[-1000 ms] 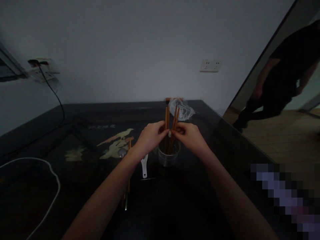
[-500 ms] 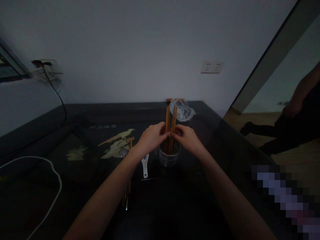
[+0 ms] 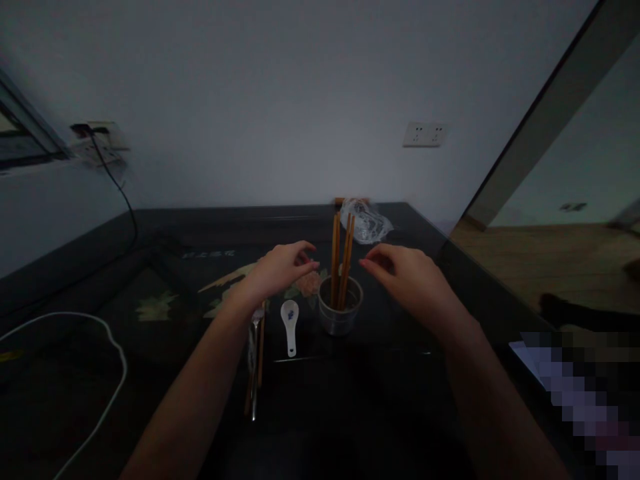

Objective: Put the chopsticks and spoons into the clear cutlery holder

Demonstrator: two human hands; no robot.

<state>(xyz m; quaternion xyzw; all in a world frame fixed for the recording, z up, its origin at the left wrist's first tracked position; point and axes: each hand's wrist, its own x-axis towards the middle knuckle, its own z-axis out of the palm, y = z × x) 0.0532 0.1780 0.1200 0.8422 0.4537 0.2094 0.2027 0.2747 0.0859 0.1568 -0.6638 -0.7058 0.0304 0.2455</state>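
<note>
Several wooden chopsticks point(image 3: 335, 260) stand upright, leaning slightly, in a round metal cup point(image 3: 340, 323) on the dark table. To the left of them is my left hand point(image 3: 285, 267), open, its thumb and fingers apart and holding nothing. My right hand point(image 3: 405, 273) hovers to the right of the chopsticks, with thumb and forefinger curved towards each other and nothing between them. Neither hand touches the cup. A white spoon point(image 3: 290, 327) with a blue mark lies left of the cup. Beside my left forearm lie a metal fork point(image 3: 255, 360) and more chopsticks point(image 3: 262, 353), partly hidden.
A crumpled clear plastic bag point(image 3: 367, 221) lies at the table's back edge by the wall. White cable point(image 3: 120, 360) curves over the left of the table point(image 3: 320, 413). A black cord point(image 3: 113, 173) hangs from a wall socket. Part of a dark shape shows beyond the right edge.
Both hands have let go of the chopsticks and moved apart, left and right. The chopsticks stay standing in the cup. A person at the right has mostly moved out of view.
</note>
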